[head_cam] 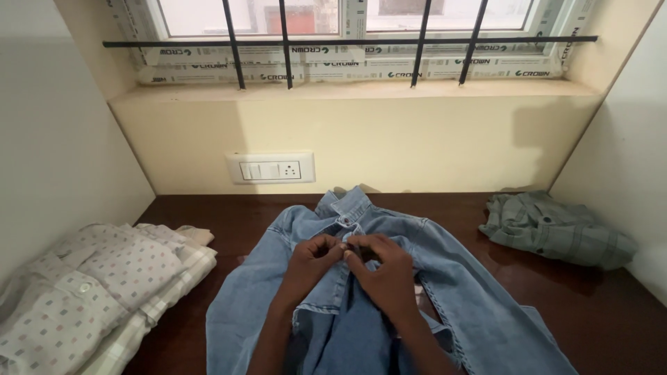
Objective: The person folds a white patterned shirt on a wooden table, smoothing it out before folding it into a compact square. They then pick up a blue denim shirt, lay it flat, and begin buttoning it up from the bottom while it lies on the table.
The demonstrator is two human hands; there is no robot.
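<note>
A light blue denim shirt (458, 292) lies spread face up on the dark wooden table (570, 305), collar toward the wall. My left hand (310, 267) pinches the left edge of the shirt's front placket just below the collar button. My right hand (385, 274) grips the opposite edge of the placket, fingertips meeting those of the left hand at the shirt's centre line. Both hands rest on the chest of the shirt.
A stack of folded light patterned shirts (90, 292) sits at the left of the table. A crumpled grey-green checked garment (556, 229) lies at the back right. A white wall switch plate (271, 168) and a barred window (347, 35) are ahead.
</note>
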